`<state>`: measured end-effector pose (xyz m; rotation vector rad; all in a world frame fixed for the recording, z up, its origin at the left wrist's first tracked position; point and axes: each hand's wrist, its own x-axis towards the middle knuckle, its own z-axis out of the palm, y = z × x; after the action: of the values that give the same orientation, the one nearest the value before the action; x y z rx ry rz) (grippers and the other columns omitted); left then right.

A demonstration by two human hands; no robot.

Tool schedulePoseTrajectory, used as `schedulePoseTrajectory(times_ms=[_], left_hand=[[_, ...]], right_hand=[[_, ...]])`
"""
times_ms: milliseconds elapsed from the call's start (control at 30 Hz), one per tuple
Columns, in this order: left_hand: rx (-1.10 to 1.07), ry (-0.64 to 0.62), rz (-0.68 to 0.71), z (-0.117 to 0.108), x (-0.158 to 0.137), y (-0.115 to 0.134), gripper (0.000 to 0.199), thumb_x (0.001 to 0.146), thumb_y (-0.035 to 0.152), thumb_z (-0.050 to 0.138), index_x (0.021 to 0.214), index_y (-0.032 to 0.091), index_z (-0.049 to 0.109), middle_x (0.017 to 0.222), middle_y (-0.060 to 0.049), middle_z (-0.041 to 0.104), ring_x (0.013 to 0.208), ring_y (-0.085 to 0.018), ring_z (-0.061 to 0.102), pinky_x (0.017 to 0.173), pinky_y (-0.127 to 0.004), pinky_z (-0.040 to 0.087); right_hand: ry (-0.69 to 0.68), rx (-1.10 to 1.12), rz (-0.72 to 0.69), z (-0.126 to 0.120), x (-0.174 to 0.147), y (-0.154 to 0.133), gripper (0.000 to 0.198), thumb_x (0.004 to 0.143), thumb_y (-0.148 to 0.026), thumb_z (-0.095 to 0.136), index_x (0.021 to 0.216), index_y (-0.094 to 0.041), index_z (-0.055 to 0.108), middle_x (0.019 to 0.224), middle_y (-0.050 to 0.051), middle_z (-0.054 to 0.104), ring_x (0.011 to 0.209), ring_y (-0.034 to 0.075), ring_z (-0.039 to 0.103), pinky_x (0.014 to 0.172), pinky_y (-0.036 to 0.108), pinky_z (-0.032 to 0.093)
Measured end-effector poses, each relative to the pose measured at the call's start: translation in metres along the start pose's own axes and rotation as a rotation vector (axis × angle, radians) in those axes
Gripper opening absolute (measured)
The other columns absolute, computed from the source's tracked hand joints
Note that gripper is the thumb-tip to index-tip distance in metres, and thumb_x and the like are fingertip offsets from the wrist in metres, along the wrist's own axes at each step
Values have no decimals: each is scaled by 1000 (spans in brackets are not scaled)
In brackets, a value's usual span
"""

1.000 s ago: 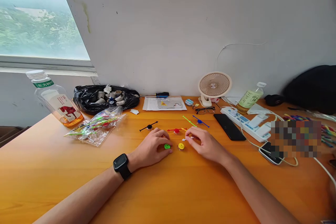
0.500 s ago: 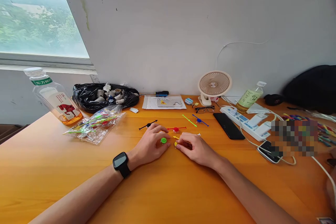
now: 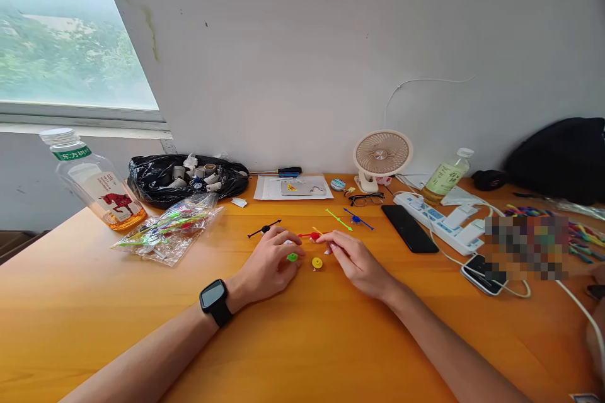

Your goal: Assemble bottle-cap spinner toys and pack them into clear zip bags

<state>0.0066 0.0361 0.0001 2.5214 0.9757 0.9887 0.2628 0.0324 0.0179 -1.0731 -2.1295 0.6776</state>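
My right hand (image 3: 357, 262) pinches a slim yellow arrow (image 3: 317, 231) between thumb and fingertips, its tip pointing up over the red piece. Just left of that hand, a round yellow knob (image 3: 317, 262) sits on the table. My left hand (image 3: 271, 262) rests cupped on the tabletop, fingers curved and apart from the thumb, around a round green knob (image 3: 292, 257); whether it touches the knob is unclear. Beyond the hands lie a black arrow spinner (image 3: 265, 228), a red arrow spinner (image 3: 314, 237), a loose green arrow (image 3: 339, 220) and a blue arrow spinner (image 3: 356, 220).
Left stand a large tea bottle (image 3: 101, 192), a clear bag of coloured parts (image 3: 172, 230) and a black plastic bag (image 3: 142, 173). At the back are papers (image 3: 265, 187), glasses (image 3: 365, 199) and a fan (image 3: 382, 154). A phone (image 3: 409, 228) and power strip (image 3: 435, 223) lie right.
My right hand has moved slightly up and away from the yellow knob, lifting the yellow arrow. The knob now stands by itself. My left hand has stayed around the green knob.
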Motion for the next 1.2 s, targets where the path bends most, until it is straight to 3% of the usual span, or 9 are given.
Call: schedulePoseTrajectory(times_ms=[133, 333, 600, 767, 1000, 1200], left_hand=[[-10, 17, -2, 1, 0, -3, 26, 96, 10, 54, 105, 25, 72, 115, -7, 71, 109, -25, 58, 98, -44, 52], [-59, 112, -94, 0, -2, 0, 21, 97, 21, 61, 118, 23, 57, 114, -7, 68, 108, -24, 61, 96, -42, 53], [1, -60, 44, 3, 1, -2, 21, 105, 27, 56, 120, 26, 69, 102, -6, 76, 101, -24, 62, 90, -39, 53], [0, -91, 64, 1, 3, 1, 25, 107, 25, 50, 116, 25, 73, 100, -7, 76, 97, -23, 61, 90, -40, 52], [16, -93, 65, 0, 3, 6, 20, 101, 21, 58, 115, 27, 72, 107, -5, 75, 100, -24, 60, 93, -40, 50], [108, -22, -31, 2, 0, 2, 33, 87, 13, 64, 117, 25, 68, 104, -5, 74, 101, -27, 60, 91, -42, 51]], right_hand=[[-17, 85, 76, 3, -2, -2, 14, 108, -35, 46, 119, -26, 50, 100, 4, 71, 92, 20, 68, 83, 32, 53], [-109, 0, 56, 2, -2, -6, 17, 107, -33, 51, 100, -24, 63, 94, 2, 72, 84, 18, 66, 76, 29, 49], [-131, 30, -34, 3, -2, -4, 16, 103, -24, 55, 92, -23, 67, 96, 4, 71, 91, 20, 66, 83, 32, 52], [-127, 16, -80, 5, -2, -3, 16, 99, -19, 57, 87, -24, 66, 98, 5, 71, 92, 21, 66, 86, 35, 53], [-109, -45, -77, 7, -1, -6, 16, 90, -9, 59, 81, -23, 60, 99, 5, 70, 95, 21, 65, 87, 34, 52], [-90, -179, -94, 9, -2, -12, 14, 87, -11, 63, 81, -23, 58, 98, 5, 68, 95, 22, 64, 88, 36, 50]])
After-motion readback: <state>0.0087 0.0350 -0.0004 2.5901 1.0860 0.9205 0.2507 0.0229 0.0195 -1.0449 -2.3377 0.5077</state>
